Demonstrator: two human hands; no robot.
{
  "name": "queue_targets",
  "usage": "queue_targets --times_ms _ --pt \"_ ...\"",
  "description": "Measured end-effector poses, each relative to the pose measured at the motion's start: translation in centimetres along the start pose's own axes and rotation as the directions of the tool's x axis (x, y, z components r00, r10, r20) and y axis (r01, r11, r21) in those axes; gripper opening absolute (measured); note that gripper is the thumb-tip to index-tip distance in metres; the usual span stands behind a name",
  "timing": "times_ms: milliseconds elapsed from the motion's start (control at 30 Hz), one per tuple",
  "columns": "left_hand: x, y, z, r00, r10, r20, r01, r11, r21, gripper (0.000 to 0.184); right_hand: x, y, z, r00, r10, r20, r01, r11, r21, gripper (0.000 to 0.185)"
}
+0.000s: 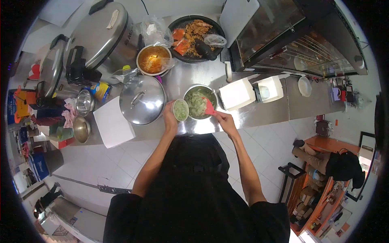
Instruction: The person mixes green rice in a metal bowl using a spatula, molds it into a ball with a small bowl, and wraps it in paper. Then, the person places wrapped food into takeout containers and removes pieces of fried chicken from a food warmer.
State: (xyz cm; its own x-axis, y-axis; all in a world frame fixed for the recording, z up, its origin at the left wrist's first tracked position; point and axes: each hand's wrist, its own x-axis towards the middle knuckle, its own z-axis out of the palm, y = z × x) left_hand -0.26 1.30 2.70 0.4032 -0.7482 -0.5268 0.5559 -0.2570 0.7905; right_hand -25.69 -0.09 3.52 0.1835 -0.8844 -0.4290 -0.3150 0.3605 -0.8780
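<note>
My left hand (pixel 169 118) is wrapped round a small cup (pixel 180 110) filled with a pale green mixture, tilted a little beside the pot. In my right hand (pixel 225 122) is the handle of a red spatula (pixel 209 108), its blade in the green mixture. That mixture lies in a round metal pot (pixel 215 96) on the steel counter. To the left of the cup rests a large metal lid (pixel 143 100). Right of the pot stands an open white container (pixel 237 94), with a second white container (pixel 270 89) beyond it.
Behind the lid is a bowl of orange-red sauce (pixel 154 60). A black tray (pixel 196 39) of food stands at the back, near a glass-fronted cabinet (pixel 300 44). Large pressure cookers (pixel 101 36) and metal bowls (pixel 82 129) occupy the left. A person (pixel 342 164) is at the far right.
</note>
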Motion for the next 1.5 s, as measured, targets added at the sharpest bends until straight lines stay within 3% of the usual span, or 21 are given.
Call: queue_targets --times_ms 67,167,200,267,300,367,400,467,600,667,700,733,800,867,1033,1133,1200,1267,1333,1433,1500 --pt "0.3 0.3 0.7 0.998 0.069 -0.002 -0.069 0.994 0.079 0.041 -0.6 -0.1 -1.0 0.997 -0.073 -0.026 0.073 0.997 0.015 0.030" --pt "3.1 -0.1 1.9 0.988 0.012 0.151 -0.041 0.980 0.194 0.041 -1.7 -2.9 -2.0 0.982 -0.092 -0.162 0.035 0.945 -0.326 0.032" --pt "3.6 0.5 3.2 0.988 0.015 0.151 -0.044 0.981 0.187 0.041 -2.0 -4.5 -1.7 0.982 -0.097 -0.161 0.039 0.943 -0.331 0.032" --pt "3.7 1.7 6.4 0.886 -0.372 0.276 0.349 0.928 0.129 0.042 -2.7 -7.5 0.6 0.848 -0.486 -0.213 0.196 0.659 -0.726 0.026" --pt "3.9 1.3 7.4 0.885 -0.368 0.283 0.346 0.930 0.128 0.042 -2.1 -7.1 2.5 0.819 -0.536 -0.204 0.137 0.528 -0.838 0.026" --pt "4.5 -0.1 9.2 0.864 -0.449 0.229 0.420 0.893 0.164 0.046 -1.1 -5.0 5.9 0.865 -0.494 -0.090 0.054 0.269 -0.962 0.047" --pt "4.5 -0.6 9.2 0.860 -0.450 0.241 0.420 0.892 0.168 0.046 -1.5 -5.1 6.9 0.865 -0.499 -0.048 0.069 0.212 -0.975 0.052" --pt "4.4 -1.0 8.2 0.809 -0.477 0.343 0.474 0.875 0.098 0.051 -2.5 -6.3 6.7 0.887 -0.462 0.030 0.158 0.241 -0.958 0.057" --pt "2.1 0.0 7.4 0.779 -0.538 0.322 0.565 0.825 0.014 0.054 -4.1 -7.4 3.8 0.874 -0.485 0.036 0.261 0.405 -0.876 0.045" --pt "3.2 -0.6 6.5 0.774 -0.522 0.358 0.572 0.820 -0.040 0.053 -5.0 -9.5 2.7 0.826 -0.501 -0.258 0.167 0.655 -0.737 0.028" --pt "3.2 -0.4 6.2 0.768 -0.507 0.393 0.579 0.810 -0.087 0.053 -5.2 -10.5 2.4 0.862 -0.381 -0.335 0.097 0.772 -0.628 0.024" --pt "3.1 -0.3 6.0 0.774 -0.501 0.387 0.576 0.812 -0.099 0.053 -4.8 -10.2 2.3 0.865 -0.384 -0.322 0.107 0.769 -0.631 0.024" --pt "2.9 0.1 5.9 0.786 -0.461 0.412 0.538 0.838 -0.090 0.052 -3.6 -8.9 2.5 0.919 -0.264 -0.293 0.122 0.897 -0.425 0.024" --pt "2.3 0.3 6.3 0.812 -0.453 0.369 0.509 0.858 -0.067 0.052 -3.3 -8.0 4.2 0.925 -0.322 -0.202 0.106 0.730 -0.675 0.027" --pt "1.2 1.0 5.8 0.835 -0.448 0.320 0.446 0.891 0.081 0.051 -3.1 -8.1 5.2 0.902 -0.430 0.042 0.272 0.491 -0.828 0.017" --pt "0.9 1.0 5.1 0.832 -0.446 0.331 0.455 0.889 0.055 0.050 -3.3 -10.5 2.0 0.938 -0.339 0.070 0.238 0.484 -0.842 0.017" --pt "1.1 1.4 5.0 0.844 -0.420 0.333 0.438 0.899 0.022 0.049 -4.0 -14.0 0.3 0.954 -0.301 -0.001 0.196 0.625 -0.755 0.023" --pt "0.6 1.7 5.9 0.874 -0.397 0.281 0.406 0.914 0.028 0.048 -2.3 -10.3 1.6 0.920 -0.392 -0.020 0.290 0.711 -0.641 0.028" --pt "0.0 2.3 6.2 0.900 -0.374 0.223 0.374 0.926 0.046 0.047 -2.9 -10.9 5.4 0.980 -0.198 -0.021 0.127 0.704 -0.699 0.030" --pt "-1.1 3.5 5.8 0.930 -0.286 0.232 0.291 0.957 0.010 0.041 -3.3 -11.4 5.1 0.986 -0.156 0.064 0.154 0.685 -0.712 0.031" --pt "-2.1 4.4 5.2 0.949 -0.273 0.155 0.252 0.957 0.143 0.042 -3.6 -12.4 3.1 0.984 -0.145 0.101 0.170 0.628 -0.759 0.031"
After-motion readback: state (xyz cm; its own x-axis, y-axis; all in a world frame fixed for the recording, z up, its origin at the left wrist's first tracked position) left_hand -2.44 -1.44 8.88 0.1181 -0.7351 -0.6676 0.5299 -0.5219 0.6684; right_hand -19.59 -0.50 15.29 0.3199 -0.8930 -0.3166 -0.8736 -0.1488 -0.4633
